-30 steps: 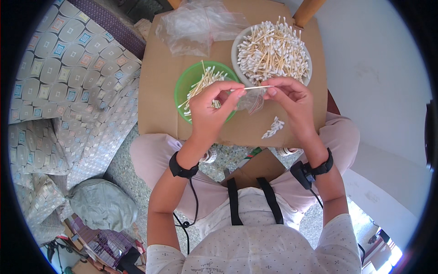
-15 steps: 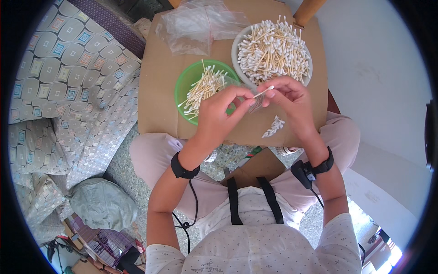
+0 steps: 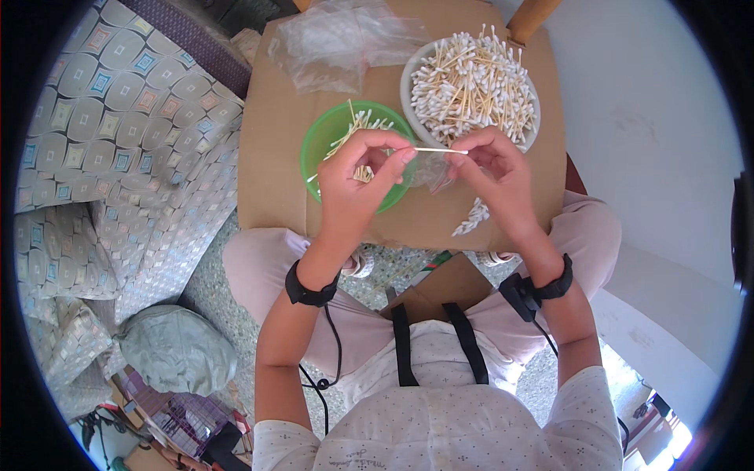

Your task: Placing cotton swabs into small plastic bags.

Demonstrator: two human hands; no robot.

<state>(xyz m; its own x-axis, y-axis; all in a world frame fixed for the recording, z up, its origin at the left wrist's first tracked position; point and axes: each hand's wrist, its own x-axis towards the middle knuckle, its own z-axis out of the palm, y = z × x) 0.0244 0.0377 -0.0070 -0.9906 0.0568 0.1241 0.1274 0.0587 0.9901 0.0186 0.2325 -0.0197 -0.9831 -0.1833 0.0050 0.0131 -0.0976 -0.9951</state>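
Note:
A cotton swab (image 3: 432, 149) with a pale wooden stick runs level between my hands. My left hand (image 3: 357, 169) pinches its left end, partly covering the green bowl (image 3: 311, 141). The fingers of my right hand (image 3: 503, 174) close on the white tip at the other end. Beneath and between my hands lies a small clear plastic bag (image 3: 429, 169), partly hidden. More swabs (image 3: 360, 124) fill part of the green bowl. A white bowl (image 3: 407, 82) heaped with cotton swabs (image 3: 471, 86) stands beyond my right hand. Near my right wrist sits a little pile of white cotton tips (image 3: 473, 218).
Everything rests on a brown cardboard surface (image 3: 271, 173) before my knees. Crumpled clear plastic bags (image 3: 330, 43) lie at its far left. Patterned fabric (image 3: 118, 141) covers furniture on the left; a white wall (image 3: 628, 102) rises on the right. Black cables (image 3: 339, 345) hang from my wrist straps.
My left hand has moved left, away from my right hand. The swab, slanted and mostly covered before, is now level with more of its stick showing.

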